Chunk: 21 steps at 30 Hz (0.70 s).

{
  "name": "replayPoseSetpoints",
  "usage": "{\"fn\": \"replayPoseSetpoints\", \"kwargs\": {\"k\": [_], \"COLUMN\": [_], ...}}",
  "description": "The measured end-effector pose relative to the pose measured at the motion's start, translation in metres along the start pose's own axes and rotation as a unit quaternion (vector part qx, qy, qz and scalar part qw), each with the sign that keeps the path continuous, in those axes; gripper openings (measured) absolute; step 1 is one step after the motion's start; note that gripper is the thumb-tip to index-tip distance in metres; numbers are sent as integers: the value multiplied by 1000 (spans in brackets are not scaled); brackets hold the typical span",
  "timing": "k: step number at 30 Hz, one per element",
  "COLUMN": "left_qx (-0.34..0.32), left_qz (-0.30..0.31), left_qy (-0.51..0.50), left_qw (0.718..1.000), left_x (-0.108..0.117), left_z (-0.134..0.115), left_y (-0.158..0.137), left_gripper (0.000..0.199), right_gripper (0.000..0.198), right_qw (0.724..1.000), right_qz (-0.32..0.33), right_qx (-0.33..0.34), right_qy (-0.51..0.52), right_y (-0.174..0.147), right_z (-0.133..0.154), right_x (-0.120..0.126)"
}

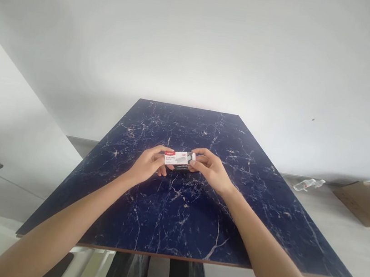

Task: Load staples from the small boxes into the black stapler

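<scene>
A dark blue marbled tabletop [175,229] widens toward six o'clock. The left hand [148,164], at nine o'clock, and the right hand [214,171], at three, pinch opposite ends of a small red-and-white box [175,159] at the dial's centre, each grip nearly closed.

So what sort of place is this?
Probably a plain indoor room, maybe in a home or office; I can't tell which. You can see a dark blue marble-patterned table, a pale wall behind it, and a cardboard box on the floor.
</scene>
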<state>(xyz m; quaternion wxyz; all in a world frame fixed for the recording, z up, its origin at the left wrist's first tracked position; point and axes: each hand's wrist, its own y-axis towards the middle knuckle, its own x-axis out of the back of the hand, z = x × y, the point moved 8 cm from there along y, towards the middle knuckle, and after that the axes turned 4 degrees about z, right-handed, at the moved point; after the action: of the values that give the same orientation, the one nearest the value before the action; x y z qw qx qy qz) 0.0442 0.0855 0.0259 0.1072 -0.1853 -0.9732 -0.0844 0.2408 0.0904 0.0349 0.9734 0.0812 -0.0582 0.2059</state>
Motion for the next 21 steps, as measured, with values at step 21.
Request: {"fn": "replayPoseSetpoints", "kwargs": {"k": [21], "left_qx": [-30], "left_qz": [33], "left_qy": [52], "left_qw": [998], "left_x": [-4], "left_z": [3], "left_y": [1], "left_gripper": [40], "right_gripper": [19], "right_qw": [888], "right_qz": [2], "right_qx": [188], "right_qy": [-420], "right_y": [-10], "right_z": [29], "right_x": [-7]}}
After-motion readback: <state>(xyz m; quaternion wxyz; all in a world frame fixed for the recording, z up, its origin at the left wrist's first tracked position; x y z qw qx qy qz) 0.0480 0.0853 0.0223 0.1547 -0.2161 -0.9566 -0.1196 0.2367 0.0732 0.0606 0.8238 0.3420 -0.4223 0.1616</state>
